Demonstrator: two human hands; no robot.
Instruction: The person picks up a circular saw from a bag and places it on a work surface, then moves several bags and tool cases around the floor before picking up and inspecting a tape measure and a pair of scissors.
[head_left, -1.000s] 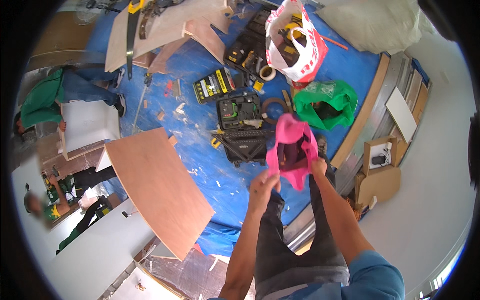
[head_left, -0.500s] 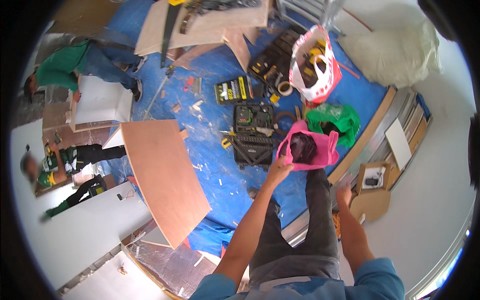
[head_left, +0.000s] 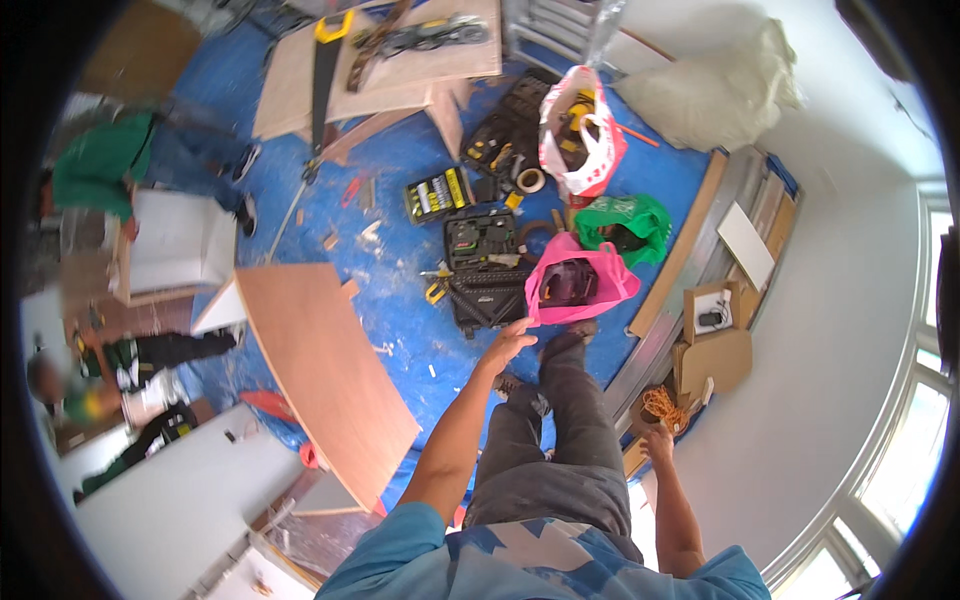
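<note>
Three carrier bags (head_left: 612, 287), one handsaw (head_left: 322, 90)

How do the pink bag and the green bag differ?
In view, the pink bag looks larger than the green bag. The left hand is close to the pink bag, farther from the green bag. The green bag lies beyond the pink bag. Both gape open, with dark contents showing.

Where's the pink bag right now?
In the head view, the pink bag is right of centre, just below the green bag and near your left hand.
</note>
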